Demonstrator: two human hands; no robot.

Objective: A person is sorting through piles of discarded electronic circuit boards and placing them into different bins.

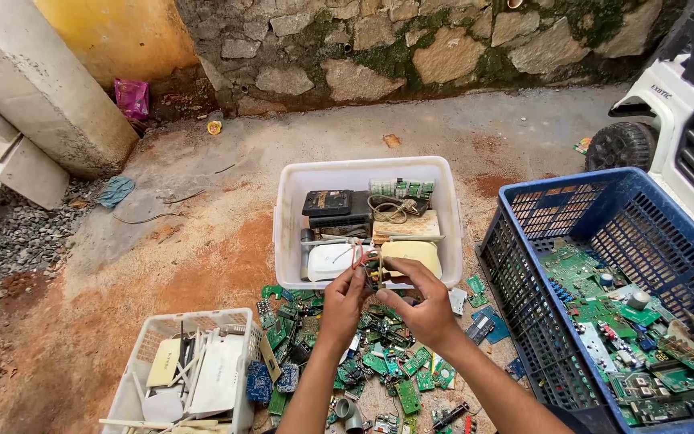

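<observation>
Small circuit-board part (374,272) with thin wires sits pinched between both hands, held just above the near edge of the white plastic tub (291,209). Left hand (345,299) grips it from the left with fingertips closed on it; right hand (419,301) clamps it from the right, thumb and fingers curled around its edge, so the two hands meet on the part. What the part is exactly is too small to tell.

Beyond the hands, the tub holds a black box-shaped device (328,202), a white router (331,261), a cream-coloured casing (413,253) and a coil of cable (391,210). Below the hands and wrists, a heap of green circuit boards (379,362) lies on the dirt floor (202,257). Left of the left forearm stands a white slatted basket (154,329) with flat white casings in it. Right of the right hand stands a blue crate (524,265) with more green boards inside. Past that crate is a white toy car (668,112).
</observation>
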